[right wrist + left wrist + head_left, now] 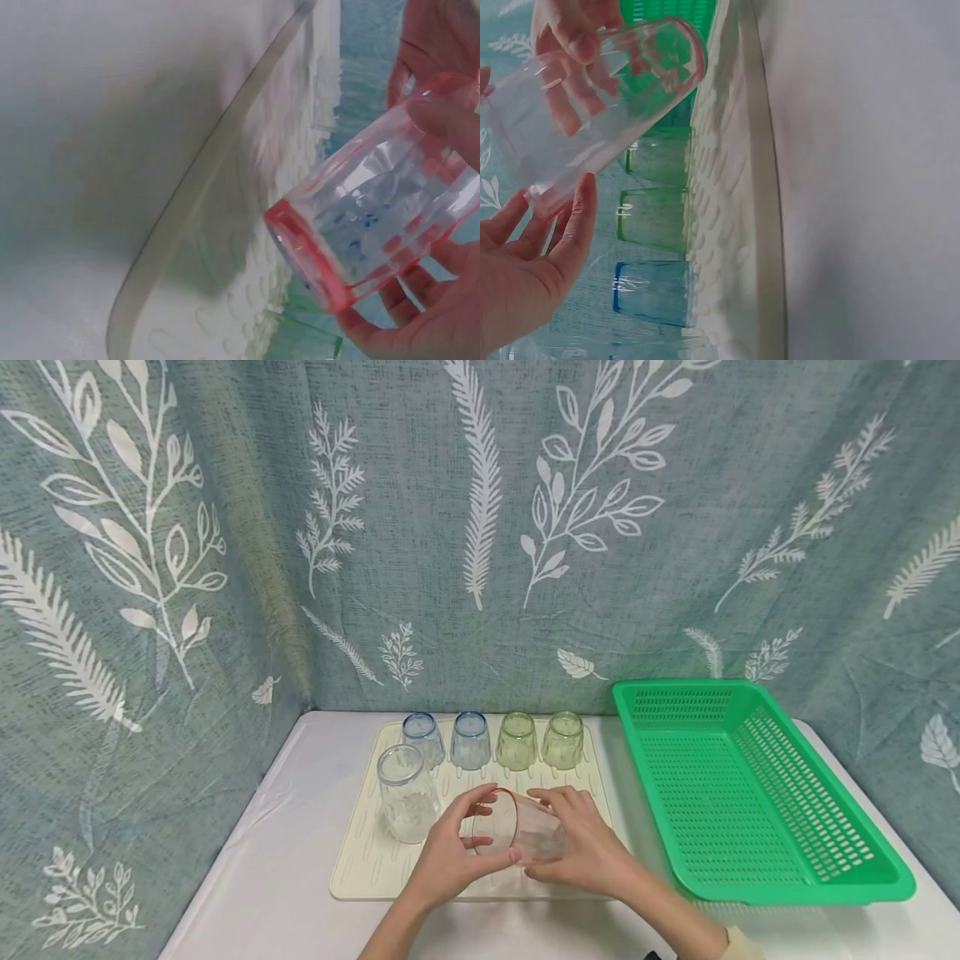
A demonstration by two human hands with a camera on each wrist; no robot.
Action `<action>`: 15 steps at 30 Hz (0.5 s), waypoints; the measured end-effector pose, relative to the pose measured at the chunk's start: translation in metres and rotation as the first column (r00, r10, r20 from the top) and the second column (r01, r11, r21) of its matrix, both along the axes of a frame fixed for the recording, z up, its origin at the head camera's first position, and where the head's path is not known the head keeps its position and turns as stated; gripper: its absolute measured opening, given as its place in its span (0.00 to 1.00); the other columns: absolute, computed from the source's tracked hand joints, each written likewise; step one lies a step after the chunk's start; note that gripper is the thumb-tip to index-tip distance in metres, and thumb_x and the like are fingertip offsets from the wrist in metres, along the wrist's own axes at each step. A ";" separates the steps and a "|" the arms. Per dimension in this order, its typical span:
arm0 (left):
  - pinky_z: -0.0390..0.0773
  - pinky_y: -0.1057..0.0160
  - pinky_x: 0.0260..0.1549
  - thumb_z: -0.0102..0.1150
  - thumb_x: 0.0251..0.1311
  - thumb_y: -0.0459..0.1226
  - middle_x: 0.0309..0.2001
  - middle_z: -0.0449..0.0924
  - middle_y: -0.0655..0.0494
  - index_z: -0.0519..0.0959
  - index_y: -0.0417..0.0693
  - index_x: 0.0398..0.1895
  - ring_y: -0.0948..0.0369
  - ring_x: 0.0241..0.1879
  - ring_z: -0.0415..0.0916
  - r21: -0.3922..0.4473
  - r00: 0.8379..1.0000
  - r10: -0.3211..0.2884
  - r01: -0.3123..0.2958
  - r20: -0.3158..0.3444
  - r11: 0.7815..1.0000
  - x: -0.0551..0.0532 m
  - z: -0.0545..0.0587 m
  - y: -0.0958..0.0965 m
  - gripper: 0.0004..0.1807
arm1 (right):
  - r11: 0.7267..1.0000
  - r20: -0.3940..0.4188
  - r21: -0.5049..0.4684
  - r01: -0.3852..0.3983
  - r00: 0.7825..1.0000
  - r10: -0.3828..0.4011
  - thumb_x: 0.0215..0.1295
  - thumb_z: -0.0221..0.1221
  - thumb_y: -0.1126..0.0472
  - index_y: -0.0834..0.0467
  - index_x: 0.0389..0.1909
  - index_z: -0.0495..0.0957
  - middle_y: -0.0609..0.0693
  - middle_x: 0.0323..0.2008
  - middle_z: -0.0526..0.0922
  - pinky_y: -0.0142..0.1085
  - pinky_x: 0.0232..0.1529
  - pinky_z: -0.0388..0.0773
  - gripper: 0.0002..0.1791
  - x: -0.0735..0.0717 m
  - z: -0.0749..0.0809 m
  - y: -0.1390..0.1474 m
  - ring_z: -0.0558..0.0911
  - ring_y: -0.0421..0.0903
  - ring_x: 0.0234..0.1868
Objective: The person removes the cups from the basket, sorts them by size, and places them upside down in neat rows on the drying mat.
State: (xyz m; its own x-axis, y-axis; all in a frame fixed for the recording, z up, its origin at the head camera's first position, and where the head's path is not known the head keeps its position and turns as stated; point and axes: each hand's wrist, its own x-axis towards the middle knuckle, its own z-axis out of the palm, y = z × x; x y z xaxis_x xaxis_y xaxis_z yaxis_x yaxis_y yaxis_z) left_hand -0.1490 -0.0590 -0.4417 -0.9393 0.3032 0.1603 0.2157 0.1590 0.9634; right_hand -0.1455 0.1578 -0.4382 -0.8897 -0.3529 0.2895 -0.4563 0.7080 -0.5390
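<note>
A clear drinking glass with a red-tinted rim (pixel 534 828) lies tilted between both hands above the cream drying mat (pixel 360 860), its mouth toward the left. My left hand (pixel 448 853) holds the rim end, thumb below and fingers about the edge. At the base end, my right hand (pixel 588 850) grips the glass from the right. The right wrist view shows the glass's reddish base (pixel 311 255) beside the right hand (pixel 427 319). A larger clear glass (pixel 408 797) stands upside down on the mat, left of the hands.
Along the mat's back edge stand two blue glasses (pixel 471 742) and two green glasses (pixel 517 742), all upside down. To the right is a green plastic basket (pixel 652 810) with perforated sides. A patterned curtain (pixel 420 527) hangs behind the white table (pixel 277 843).
</note>
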 end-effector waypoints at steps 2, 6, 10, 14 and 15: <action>0.80 0.63 0.44 0.77 0.47 0.39 0.59 0.72 0.53 0.69 0.59 0.67 0.46 0.59 0.67 0.027 1.000 0.011 -0.012 0.018 1.000 0.000 -0.001 0.000 0.41 | 1.000 0.013 -0.020 -0.003 1.000 0.003 0.38 0.79 0.50 0.53 0.64 0.70 0.46 0.53 0.73 0.44 0.47 0.74 0.48 0.000 -0.001 0.001 0.69 0.46 0.53; 0.80 0.64 0.44 0.76 0.48 0.37 0.60 0.72 0.48 0.70 0.57 0.66 0.47 0.59 0.67 0.077 0.998 0.021 -0.026 0.055 0.997 0.000 -0.003 0.000 0.39 | 0.997 0.073 -0.080 0.009 0.997 -0.003 0.40 0.78 0.47 0.51 0.64 0.69 0.45 0.55 0.73 0.46 0.49 0.74 0.47 0.000 -0.003 0.004 0.70 0.46 0.55; 0.80 0.63 0.45 0.74 0.49 0.35 0.60 0.71 0.44 0.70 0.53 0.65 0.48 0.59 0.67 0.139 0.995 0.034 -0.047 0.095 0.989 0.001 -0.004 -0.001 0.37 | 0.983 0.144 -0.173 0.055 0.989 -0.030 0.41 0.78 0.46 0.48 0.64 0.70 0.46 0.57 0.74 0.48 0.51 0.74 0.46 -0.001 -0.006 0.009 0.72 0.48 0.56; 0.76 0.57 0.51 0.71 0.52 0.34 0.61 0.71 0.45 0.69 0.48 0.66 0.50 0.59 0.68 0.197 0.990 0.055 -0.080 0.126 0.977 0.001 -0.007 -0.002 0.36 | 0.942 0.238 -0.321 0.097 0.971 -0.019 0.44 0.77 0.50 0.51 0.64 0.70 0.53 0.59 0.73 0.49 0.55 0.72 0.44 -0.004 -0.011 0.015 0.73 0.51 0.57; 0.74 0.55 0.53 0.71 0.53 0.34 0.61 0.71 0.45 0.69 0.46 0.67 0.50 0.59 0.68 0.215 0.990 0.058 -0.086 0.132 0.973 0.000 -0.008 -0.003 0.36 | 0.923 0.271 -0.369 0.113 0.962 -0.010 0.45 0.77 0.52 0.52 0.64 0.70 0.54 0.60 0.73 0.49 0.56 0.72 0.43 -0.004 -0.013 0.016 0.73 0.52 0.58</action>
State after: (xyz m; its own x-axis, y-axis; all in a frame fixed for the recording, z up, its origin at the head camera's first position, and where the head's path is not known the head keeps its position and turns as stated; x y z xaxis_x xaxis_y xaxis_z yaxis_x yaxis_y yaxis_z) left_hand -0.1487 -0.0620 -0.4498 -0.9741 0.2045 0.0969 0.0887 -0.0489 0.9949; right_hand -0.1500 0.1738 -0.4510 -0.9677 -0.2055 0.1462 -0.2261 0.4498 -0.8640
